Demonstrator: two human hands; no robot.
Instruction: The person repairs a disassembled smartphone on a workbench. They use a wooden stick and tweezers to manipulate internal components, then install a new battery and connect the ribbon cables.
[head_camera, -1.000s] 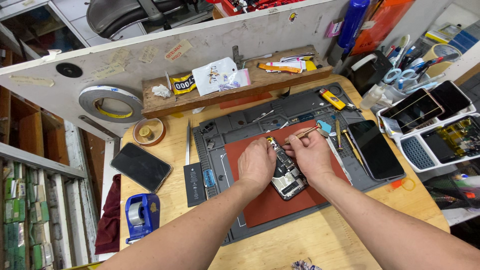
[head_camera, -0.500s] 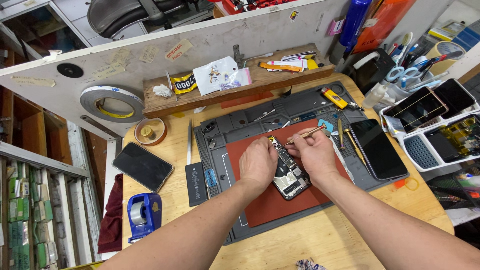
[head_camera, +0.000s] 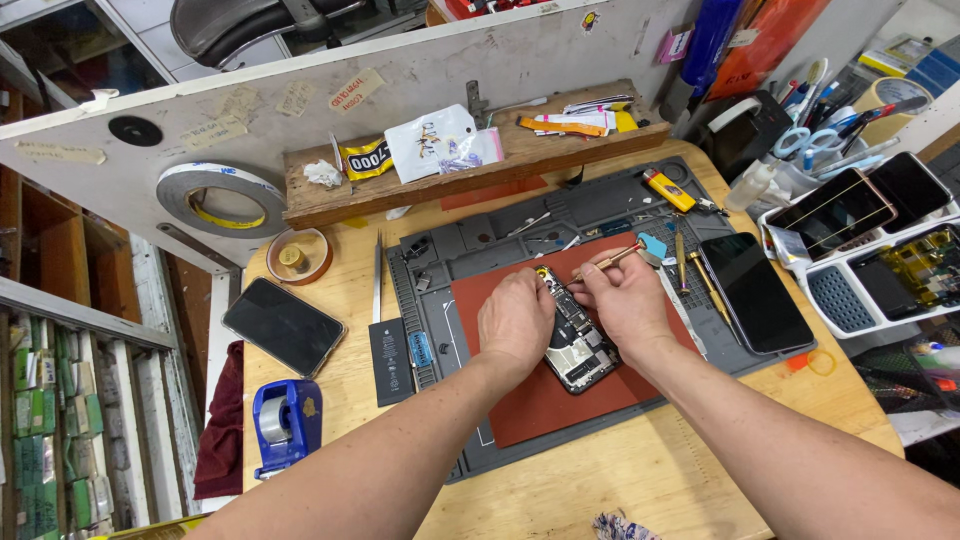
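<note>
An opened phone with its inner parts showing lies on the red mat of a grey work mat. My left hand rests on the phone's left edge and steadies it. My right hand grips a thin screwdriver with a wooden-coloured handle, its tip down at the phone's upper part.
A black phone lies right of the mat, another at the left beside a battery. A blue tape dispenser sits front left. Tweezers, a tape roll, a wooden shelf and white trays of phones surround it.
Both hands stay on the opened phone. They have shifted only slightly, and the screwdriver keeps its tilt over the phone's top end.
</note>
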